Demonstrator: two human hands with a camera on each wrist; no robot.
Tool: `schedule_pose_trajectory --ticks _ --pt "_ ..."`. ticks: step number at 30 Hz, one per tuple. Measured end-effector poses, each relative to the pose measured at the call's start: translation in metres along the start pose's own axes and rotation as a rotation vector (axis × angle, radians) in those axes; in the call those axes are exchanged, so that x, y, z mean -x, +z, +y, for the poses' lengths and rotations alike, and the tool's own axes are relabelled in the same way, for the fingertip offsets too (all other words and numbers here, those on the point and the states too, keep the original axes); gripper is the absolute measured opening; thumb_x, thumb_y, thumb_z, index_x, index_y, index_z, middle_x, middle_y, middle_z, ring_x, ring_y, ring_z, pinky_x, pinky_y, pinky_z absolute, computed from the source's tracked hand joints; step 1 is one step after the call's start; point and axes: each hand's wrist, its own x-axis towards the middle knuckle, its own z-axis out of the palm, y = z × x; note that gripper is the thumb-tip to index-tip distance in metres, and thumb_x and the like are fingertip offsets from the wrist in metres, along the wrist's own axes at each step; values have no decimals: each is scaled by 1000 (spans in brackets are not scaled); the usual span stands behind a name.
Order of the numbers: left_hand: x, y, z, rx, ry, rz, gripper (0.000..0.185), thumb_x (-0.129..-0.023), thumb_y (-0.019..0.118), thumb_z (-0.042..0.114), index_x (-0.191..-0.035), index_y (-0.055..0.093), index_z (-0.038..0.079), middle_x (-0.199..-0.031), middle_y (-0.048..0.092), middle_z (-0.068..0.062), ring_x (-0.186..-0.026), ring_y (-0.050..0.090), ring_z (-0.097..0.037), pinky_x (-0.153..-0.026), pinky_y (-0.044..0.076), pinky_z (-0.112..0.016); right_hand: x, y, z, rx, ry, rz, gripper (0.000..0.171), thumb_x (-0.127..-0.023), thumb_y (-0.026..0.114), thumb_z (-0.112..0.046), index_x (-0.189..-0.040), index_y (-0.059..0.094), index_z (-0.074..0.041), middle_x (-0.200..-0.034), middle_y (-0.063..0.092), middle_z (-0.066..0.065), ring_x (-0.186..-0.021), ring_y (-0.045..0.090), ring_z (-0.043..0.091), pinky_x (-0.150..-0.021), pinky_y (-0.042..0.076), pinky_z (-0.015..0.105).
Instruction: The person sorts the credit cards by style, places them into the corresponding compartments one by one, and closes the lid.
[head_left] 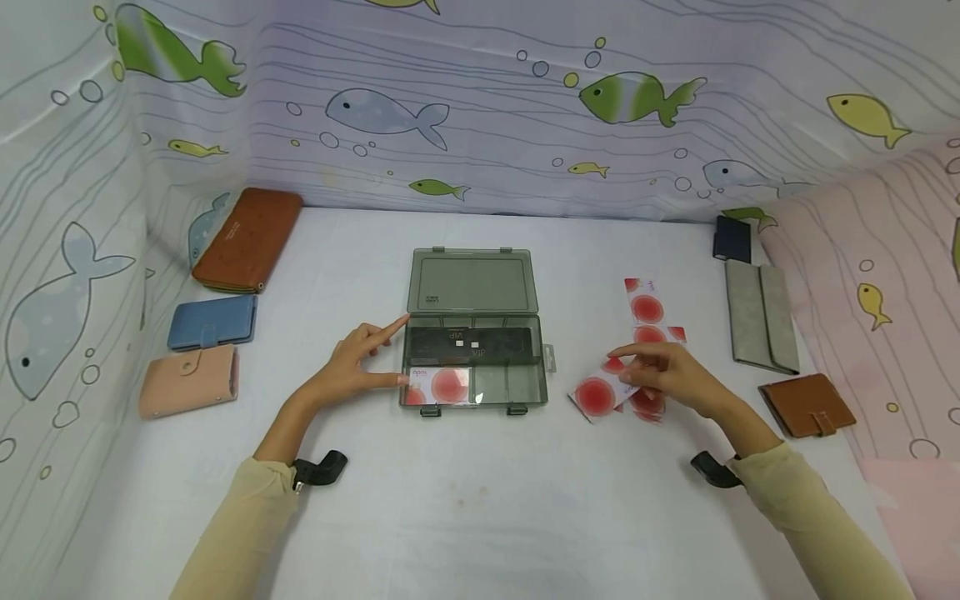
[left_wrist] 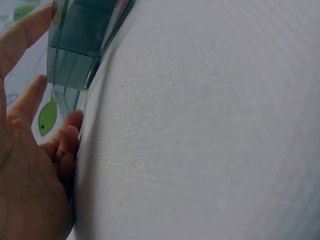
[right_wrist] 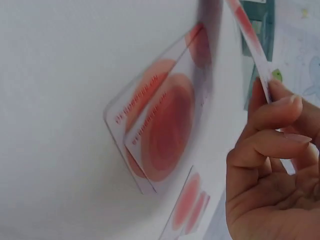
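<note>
A translucent grey-green compartment box [head_left: 491, 387] lies with its lid [head_left: 474, 282] folded back. Black cards [head_left: 502, 346] marked VIP fill its back row. In the front left compartment is a white card with red circles [head_left: 448, 386]. My left hand [head_left: 345, 367] touches the box's left side with extended index finger and thumb; the left wrist view shows only the box's edge [left_wrist: 75, 40]. Right of the box, my right hand [head_left: 667, 375] pinches another red-and-white card [right_wrist: 252, 47] by its edge, raised above the table. Beneath and behind it lie more such cards [right_wrist: 160, 120], partly overlapping.
A brown zip wallet [head_left: 247, 237], a blue wallet [head_left: 212, 321] and a pink wallet [head_left: 189, 382] line the left side. On the right are a dark blue cardholder [head_left: 732, 239], a grey wallet [head_left: 761, 317] and a brown wallet [head_left: 806, 406]. Fish-print curtains surround the white table.
</note>
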Motion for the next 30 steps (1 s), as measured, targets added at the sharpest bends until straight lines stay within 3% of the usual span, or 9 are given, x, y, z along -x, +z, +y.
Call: schedule_pose_trajectory --ticks 7,12,16,30 --pt "2 -1 0 2 6 1 93 -80 81 37 -157 29 32 -115 47 -8 -91 34 -19 -79 25 -39 7 5 -8 -129 24 130 36 -96 65 -15 -130 62 -4 -76 54 2 -57 53 20 -51 43 29" --pt "2 -2 0 1 3 0 93 -81 81 37 -157 29 32 -116 46 -8 -92 33 -19 -79 25 -39 6 12 -24 -243 18 189 33 -96 66 -13 -129 64 -9 -74 55 -3 -55 51 12 -51 43 26" --pt "2 -2 1 9 -3 -3 93 -81 81 37 -157 28 33 -116 46 -8 -92 33 -19 -79 24 -40 3 24 -38 -328 54 206 31 -95 67 -13 -126 65 -12 -75 58 -4 -55 52 10 -52 46 22" --pt "0 -2 0 5 6 3 93 -80 82 37 -157 29 33 -114 46 -8 -92 34 -19 -79 25 -39 -15 82 -66 -501 190 205 39 -92 68 -8 -130 57 -3 -70 62 -4 -54 54 9 -55 46 21"
